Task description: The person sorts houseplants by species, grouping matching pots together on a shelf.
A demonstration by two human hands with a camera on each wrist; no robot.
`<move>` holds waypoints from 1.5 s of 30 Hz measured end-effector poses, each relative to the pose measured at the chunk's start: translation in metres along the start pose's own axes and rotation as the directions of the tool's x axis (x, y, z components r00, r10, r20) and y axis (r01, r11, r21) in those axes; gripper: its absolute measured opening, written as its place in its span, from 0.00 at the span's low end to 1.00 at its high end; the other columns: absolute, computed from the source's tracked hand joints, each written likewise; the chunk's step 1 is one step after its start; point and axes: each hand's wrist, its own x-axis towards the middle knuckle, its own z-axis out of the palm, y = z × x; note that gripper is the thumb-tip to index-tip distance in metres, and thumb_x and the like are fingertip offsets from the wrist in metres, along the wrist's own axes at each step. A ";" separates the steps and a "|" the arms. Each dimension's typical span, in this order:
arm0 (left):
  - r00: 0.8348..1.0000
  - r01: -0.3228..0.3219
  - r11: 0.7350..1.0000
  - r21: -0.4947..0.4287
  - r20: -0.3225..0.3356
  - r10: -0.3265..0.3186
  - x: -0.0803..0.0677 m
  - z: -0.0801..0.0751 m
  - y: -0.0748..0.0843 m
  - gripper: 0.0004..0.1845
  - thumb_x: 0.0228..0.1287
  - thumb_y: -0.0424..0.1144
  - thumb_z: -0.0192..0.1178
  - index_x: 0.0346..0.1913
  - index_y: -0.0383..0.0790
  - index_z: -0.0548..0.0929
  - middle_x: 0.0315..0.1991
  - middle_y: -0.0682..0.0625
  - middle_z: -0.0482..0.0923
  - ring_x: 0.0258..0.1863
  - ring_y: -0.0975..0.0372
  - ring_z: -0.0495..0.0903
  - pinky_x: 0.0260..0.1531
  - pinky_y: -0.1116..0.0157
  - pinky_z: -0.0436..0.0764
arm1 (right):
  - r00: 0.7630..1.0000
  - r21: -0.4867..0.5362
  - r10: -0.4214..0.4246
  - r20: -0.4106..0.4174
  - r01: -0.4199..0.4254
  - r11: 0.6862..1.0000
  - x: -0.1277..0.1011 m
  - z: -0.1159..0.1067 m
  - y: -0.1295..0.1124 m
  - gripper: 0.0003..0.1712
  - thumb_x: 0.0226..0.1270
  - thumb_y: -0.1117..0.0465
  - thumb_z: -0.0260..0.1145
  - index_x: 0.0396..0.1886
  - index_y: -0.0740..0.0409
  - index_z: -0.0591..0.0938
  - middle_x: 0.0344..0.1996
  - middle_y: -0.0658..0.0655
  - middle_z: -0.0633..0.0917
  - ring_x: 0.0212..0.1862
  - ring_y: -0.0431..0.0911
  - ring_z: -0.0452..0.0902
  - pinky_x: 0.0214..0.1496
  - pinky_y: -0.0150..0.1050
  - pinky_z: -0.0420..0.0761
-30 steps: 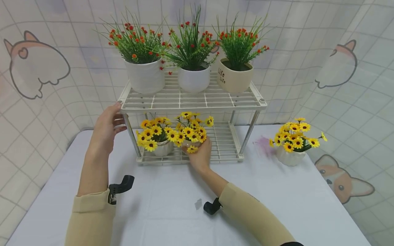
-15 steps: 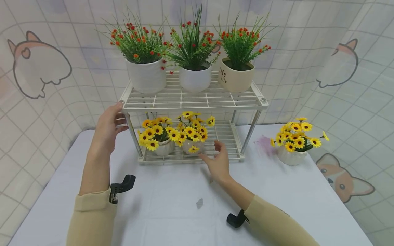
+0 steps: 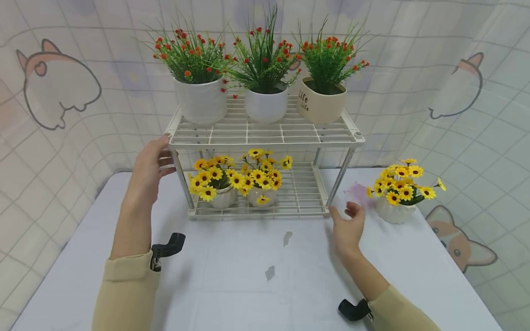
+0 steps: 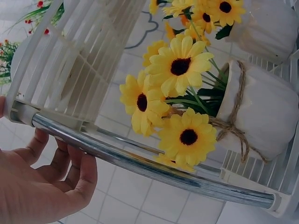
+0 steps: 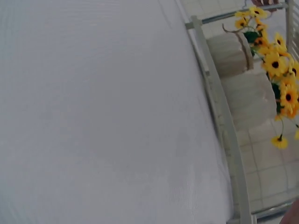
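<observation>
A white two-tier wire shelf rack (image 3: pixel 265 146) stands on the table. My left hand (image 3: pixel 145 172) holds its upper left corner. In the left wrist view, the fingers (image 4: pixel 86 179) curl beside the metal post (image 4: pixel 154 163). On the lower tier sit two pots of yellow daisies, a left pot (image 3: pixel 224 197) tied with twine and a middle pot (image 3: pixel 262 196). Near the rack's lower right corner, my right hand (image 3: pixel 348 230) is held with fingers loosely bent, holding nothing. To its right, a third daisy pot (image 3: pixel 395 212) stands on the table.
Three larger pots with red-flowered grass stand on the top tier: a white pot (image 3: pixel 201 102), a smaller white pot (image 3: pixel 266 105) and a cream pot (image 3: pixel 322 103). A white cloth covers the table (image 3: pixel 223 294). Tile-patterned curtain (image 3: pixel 468 151) surrounds its back and sides.
My right hand has let go of the middle daisy pot, which stays on the lower tier, and has moved right toward the third pot. The left hand keeps its hold on the rack.
</observation>
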 end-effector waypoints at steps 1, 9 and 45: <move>1.000 0.000 1.000 -0.003 0.002 0.000 0.000 0.000 0.000 0.32 0.80 0.62 0.41 0.67 0.38 0.72 0.54 0.50 0.73 0.53 0.57 0.74 0.58 0.53 0.72 | 0.998 -0.007 0.016 -0.055 -0.017 1.000 0.004 -0.006 0.001 0.34 0.68 0.63 0.73 0.65 0.67 0.64 0.59 0.61 0.66 0.63 0.54 0.61 0.56 0.33 0.68; 1.000 0.005 1.000 0.010 0.003 -0.005 0.000 0.002 0.000 0.30 0.81 0.62 0.40 0.65 0.41 0.73 0.53 0.51 0.72 0.53 0.57 0.74 0.59 0.53 0.72 | 0.930 0.017 0.167 -0.328 -0.171 0.985 0.043 -0.053 0.009 0.40 0.68 0.56 0.73 0.67 0.53 0.57 0.63 0.52 0.57 0.66 0.44 0.54 0.64 0.29 0.59; 1.000 -0.005 1.000 0.007 -0.005 0.005 0.000 0.001 0.002 0.31 0.80 0.62 0.41 0.64 0.38 0.73 0.52 0.50 0.73 0.52 0.57 0.74 0.57 0.55 0.73 | 0.911 0.187 0.255 -0.325 -0.202 0.961 0.105 -0.095 0.027 0.60 0.52 0.70 0.83 0.77 0.51 0.56 0.77 0.49 0.55 0.75 0.39 0.51 0.67 0.29 0.68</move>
